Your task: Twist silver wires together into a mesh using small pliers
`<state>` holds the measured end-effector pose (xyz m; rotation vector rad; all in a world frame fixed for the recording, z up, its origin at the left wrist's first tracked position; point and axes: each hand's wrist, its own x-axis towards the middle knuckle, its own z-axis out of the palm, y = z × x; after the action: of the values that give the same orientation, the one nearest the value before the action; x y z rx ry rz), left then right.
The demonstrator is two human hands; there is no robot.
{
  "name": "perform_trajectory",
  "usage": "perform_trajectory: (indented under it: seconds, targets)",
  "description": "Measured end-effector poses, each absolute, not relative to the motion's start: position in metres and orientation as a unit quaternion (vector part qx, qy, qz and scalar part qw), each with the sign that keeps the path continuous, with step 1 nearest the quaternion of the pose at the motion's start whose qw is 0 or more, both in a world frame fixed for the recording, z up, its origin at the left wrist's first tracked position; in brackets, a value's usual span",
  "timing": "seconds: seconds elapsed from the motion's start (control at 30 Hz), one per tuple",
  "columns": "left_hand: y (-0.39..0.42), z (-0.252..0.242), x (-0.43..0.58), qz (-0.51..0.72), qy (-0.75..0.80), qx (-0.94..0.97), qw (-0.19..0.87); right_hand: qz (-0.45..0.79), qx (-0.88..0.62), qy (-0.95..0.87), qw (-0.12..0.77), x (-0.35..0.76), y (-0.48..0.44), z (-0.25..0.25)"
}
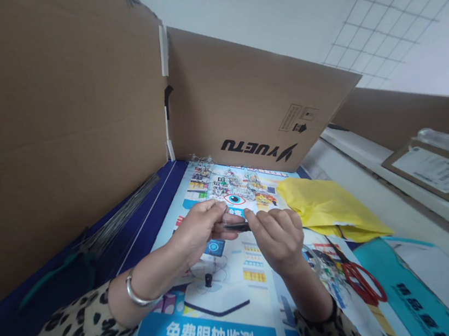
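Note:
My left hand (200,227) and my right hand (277,234) meet above a printed poster (229,332), fingers pinched together on a small thin dark object (236,225) held between them. What that object is I cannot make out. A silver bangle (136,295) circles my left wrist, and both arms wear leopard-print sleeves. A small black piece (208,280) lies on the poster just below my hands.
Cardboard walls (241,105) enclose the back and left. A bundle of thin wires (127,214) and green-handled pliers (59,267) lie at left. A yellow bag (328,204) and red-handled scissors (363,282) sit at right, with a cardboard envelope (435,168) beyond.

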<state>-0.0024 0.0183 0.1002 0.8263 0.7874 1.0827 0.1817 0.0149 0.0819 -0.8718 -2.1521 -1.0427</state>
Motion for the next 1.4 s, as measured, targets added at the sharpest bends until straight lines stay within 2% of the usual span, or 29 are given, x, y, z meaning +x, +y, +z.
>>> perform_trajectory:
  seconds: [0.93,1.4]
  targets:
    - [0.02,0.115,-0.016,0.443,0.362,0.47,0.672,-0.357,-0.353,-0.815,0.288,0.174,0.015,0.075]
    - [0.021,0.119,-0.023,0.43,0.341,0.499,0.671,-0.301,-0.402,-0.831,0.24,0.165,0.003,0.089]
